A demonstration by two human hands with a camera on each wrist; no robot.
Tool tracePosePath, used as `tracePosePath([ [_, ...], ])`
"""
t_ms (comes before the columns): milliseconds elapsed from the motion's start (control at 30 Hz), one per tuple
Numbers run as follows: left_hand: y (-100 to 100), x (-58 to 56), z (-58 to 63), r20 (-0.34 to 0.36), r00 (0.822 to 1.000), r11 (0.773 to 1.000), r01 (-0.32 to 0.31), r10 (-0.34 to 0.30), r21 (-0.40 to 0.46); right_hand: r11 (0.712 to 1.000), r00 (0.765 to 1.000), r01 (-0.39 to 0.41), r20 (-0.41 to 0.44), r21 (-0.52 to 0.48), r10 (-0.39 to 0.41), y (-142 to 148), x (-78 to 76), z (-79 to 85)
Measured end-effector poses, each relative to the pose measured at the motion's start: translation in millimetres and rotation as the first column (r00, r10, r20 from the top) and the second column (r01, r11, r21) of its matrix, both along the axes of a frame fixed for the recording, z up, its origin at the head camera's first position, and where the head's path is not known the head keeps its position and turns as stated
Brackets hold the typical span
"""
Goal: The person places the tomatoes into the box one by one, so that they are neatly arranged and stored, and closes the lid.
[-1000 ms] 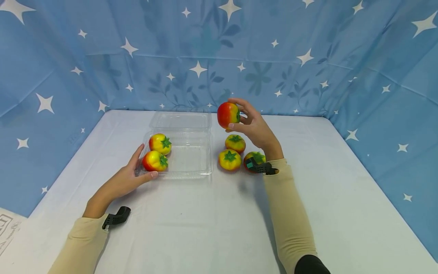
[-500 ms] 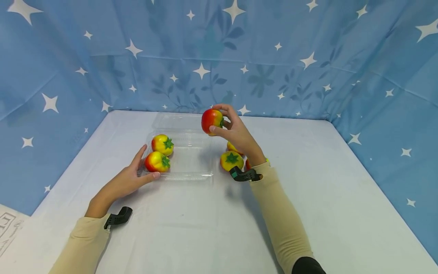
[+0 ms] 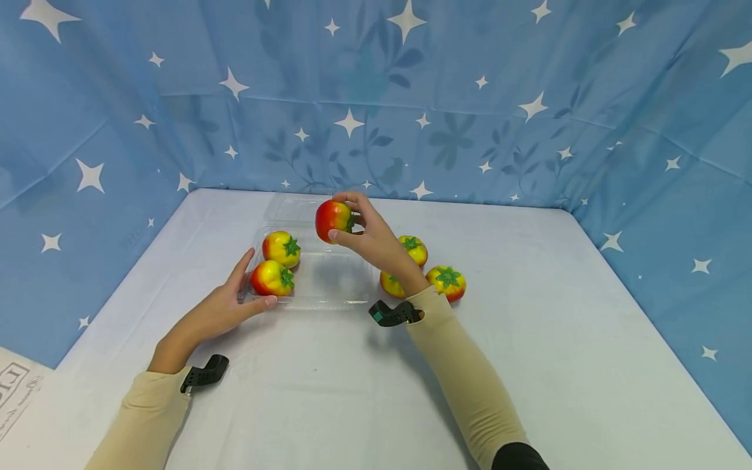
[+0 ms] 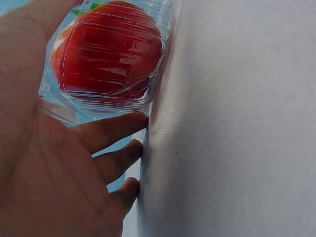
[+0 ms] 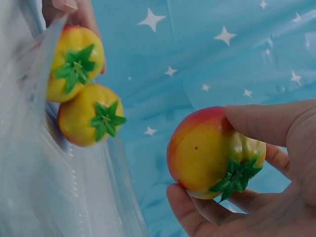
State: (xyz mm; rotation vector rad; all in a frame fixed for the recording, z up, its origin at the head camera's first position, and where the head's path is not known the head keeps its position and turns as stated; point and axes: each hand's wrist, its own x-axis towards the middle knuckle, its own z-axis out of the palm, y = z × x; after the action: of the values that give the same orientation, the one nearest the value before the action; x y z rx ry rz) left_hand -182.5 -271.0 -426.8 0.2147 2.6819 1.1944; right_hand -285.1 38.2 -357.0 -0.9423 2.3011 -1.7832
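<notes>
My right hand [image 3: 378, 238] holds a red-and-yellow tomato-like fruit [image 3: 331, 222] with a green star-shaped top, between thumb and fingers. It hangs above the back part of a clear plastic clamshell box [image 3: 329, 301], whose lid [image 3: 288, 207] lies folded back. Inside the box's left end sit two similar fruits, a rear one [image 3: 279, 248] and a front one [image 3: 270, 278]. At that end my left hand [image 3: 214, 313] spreads its thumb and straight fingers around the near left corner. The left wrist view shows a red fruit [image 4: 111, 49] through the ribbed wall beside these fingers.
Right of the box, three more such fruits stand on the white table: a rear one [image 3: 414, 249], a right one [image 3: 448, 282] and one [image 3: 391, 284] partly behind my right wrist. A blue star-patterned curtain [image 3: 376, 98] encloses the back and sides.
My right hand has carried its fruit leftward and slightly lower, from above the loose fruits to over the box. The left hand stays at the box corner; the head view has shifted slightly.
</notes>
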Motion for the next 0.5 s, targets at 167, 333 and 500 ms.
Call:
tracePosePath([
  [167,0,1.1,0.1,-0.006,1.0,1.0,-0.005,0.005,-0.002,0.999,1.0,-0.016,0.019,0.035,0.015,-11,3.0,-2.8],
  [333,0,0.8,0.1,0.001,1.0,1.0,-0.007,0.007,0.002,0.996,1.0,-0.005,0.031,0.093,0.002,-21,4.8,-7.3],
  [500,0,0.9,0.6,0.002,1.0,1.0,-0.005,0.005,0.013,0.986,0.998,0.017,0.054,0.169,-0.027,-29,4.9,-10.1],
])
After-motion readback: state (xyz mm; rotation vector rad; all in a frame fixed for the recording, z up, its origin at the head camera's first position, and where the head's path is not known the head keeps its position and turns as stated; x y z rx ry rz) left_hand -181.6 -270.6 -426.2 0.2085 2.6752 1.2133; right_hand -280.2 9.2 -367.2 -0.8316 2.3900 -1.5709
